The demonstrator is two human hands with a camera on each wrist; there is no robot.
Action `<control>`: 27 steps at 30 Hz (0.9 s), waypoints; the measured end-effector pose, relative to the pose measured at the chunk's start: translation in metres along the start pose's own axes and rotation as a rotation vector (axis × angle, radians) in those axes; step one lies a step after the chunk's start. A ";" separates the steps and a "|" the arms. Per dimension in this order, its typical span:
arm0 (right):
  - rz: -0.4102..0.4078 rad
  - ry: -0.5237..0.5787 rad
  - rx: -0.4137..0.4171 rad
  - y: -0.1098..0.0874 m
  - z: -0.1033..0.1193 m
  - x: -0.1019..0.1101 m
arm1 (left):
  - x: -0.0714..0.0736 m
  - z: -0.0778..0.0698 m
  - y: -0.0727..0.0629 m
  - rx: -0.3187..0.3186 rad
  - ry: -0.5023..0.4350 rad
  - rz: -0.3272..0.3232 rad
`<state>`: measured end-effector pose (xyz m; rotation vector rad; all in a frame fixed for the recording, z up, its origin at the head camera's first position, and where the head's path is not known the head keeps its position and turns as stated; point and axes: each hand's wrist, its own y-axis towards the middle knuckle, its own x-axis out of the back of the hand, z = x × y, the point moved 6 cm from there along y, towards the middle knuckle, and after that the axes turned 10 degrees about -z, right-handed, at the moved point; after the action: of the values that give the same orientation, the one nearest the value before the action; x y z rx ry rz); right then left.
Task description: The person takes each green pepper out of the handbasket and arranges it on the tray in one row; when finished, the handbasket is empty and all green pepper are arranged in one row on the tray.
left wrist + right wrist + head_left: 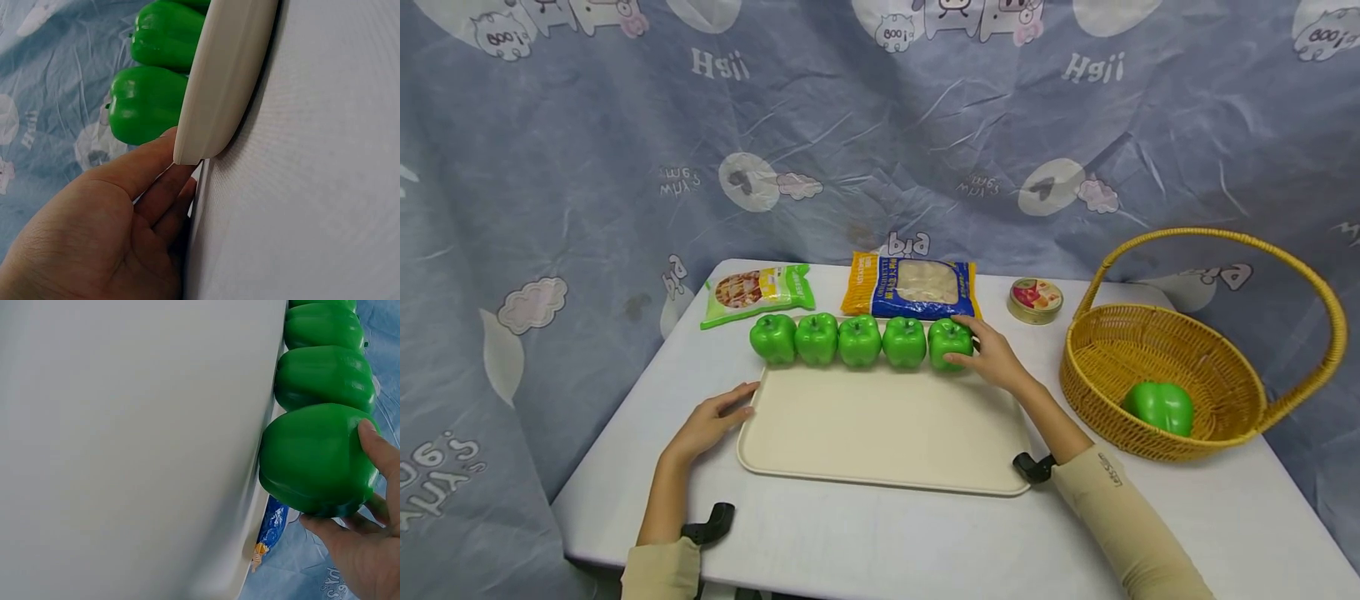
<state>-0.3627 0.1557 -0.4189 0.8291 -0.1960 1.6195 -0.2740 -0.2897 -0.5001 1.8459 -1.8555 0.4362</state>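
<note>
Several green bell peppers [859, 341] stand upright in a row along the far edge of a cream tray [887, 429]. My right hand [997, 358] holds the rightmost green bell pepper [315, 459], thumb on one side and fingers curled round the other. That pepper stands at the end of the row, inside the tray's far rim. At the tray's left edge, my left hand [706, 427] rests with relaxed fingers, its fingertips [169, 132] against the outside of the rim.
To the right stands a wicker basket [1078, 392] with a tall handle and one green bell pepper [1161, 407] inside. Behind the tray lie a green snack packet [758, 293], a blue and yellow packet [912, 286] and a round tin [1034, 300]. A printed cloth [865, 167] hangs behind the white table [880, 542].
</note>
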 end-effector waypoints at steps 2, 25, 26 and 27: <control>-0.004 0.017 0.004 0.000 -0.001 -0.001 | 0.000 0.000 0.000 -0.005 0.003 0.000; -0.072 -0.078 0.077 -0.014 0.017 0.020 | 0.000 -0.003 -0.002 0.004 -0.014 0.001; -0.079 -0.087 0.089 -0.016 0.020 0.023 | 0.000 -0.003 -0.002 0.003 -0.011 0.002; -0.087 -0.098 0.101 -0.019 0.022 0.027 | 0.001 -0.003 -0.002 0.002 -0.009 0.000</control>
<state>-0.3367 0.1691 -0.3921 0.9832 -0.1463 1.5186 -0.2721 -0.2887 -0.4973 1.8521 -1.8619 0.4310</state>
